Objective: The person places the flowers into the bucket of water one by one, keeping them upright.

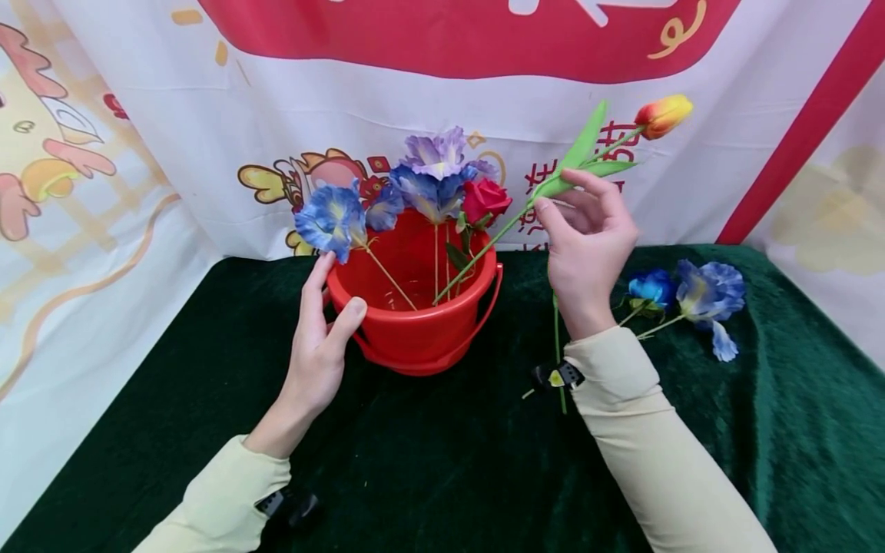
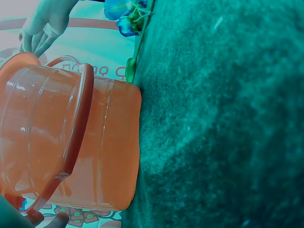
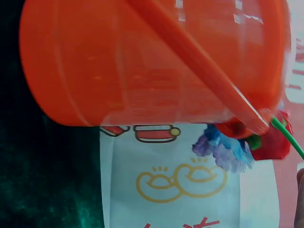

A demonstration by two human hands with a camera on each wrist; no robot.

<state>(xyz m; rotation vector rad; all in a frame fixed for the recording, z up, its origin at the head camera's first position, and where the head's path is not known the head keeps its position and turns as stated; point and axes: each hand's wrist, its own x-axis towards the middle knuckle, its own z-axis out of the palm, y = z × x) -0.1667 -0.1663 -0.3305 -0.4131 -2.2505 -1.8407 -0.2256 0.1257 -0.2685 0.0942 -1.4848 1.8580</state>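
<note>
A red bucket point(image 1: 429, 338) stands upright on the cloth, holding a blue iris point(image 1: 335, 219) leaning left, a purple-and-blue iris point(image 1: 435, 173) and a red rose point(image 1: 486, 201). My left hand point(image 1: 318, 353) touches the bucket's left side, fingers and thumb fairly straight against the rim. Between thumb and fingertips, my right hand point(image 1: 594, 238) pinches an orange-yellow tulip point(image 1: 664, 117) near its green leaves. The tulip leans to the upper right, its stem's lower end inside the bucket. In the right wrist view, its green stem point(image 3: 287, 135) passes the rim beside the rose.
A blue rose point(image 1: 653, 288) and a blue iris point(image 1: 710, 290) lie on the dark green cloth point(image 1: 449, 468) right of the bucket, partly behind the right forearm. Another green stem point(image 1: 557, 330) shows beside that wrist. A printed white backdrop point(image 1: 415, 100) hangs behind the table.
</note>
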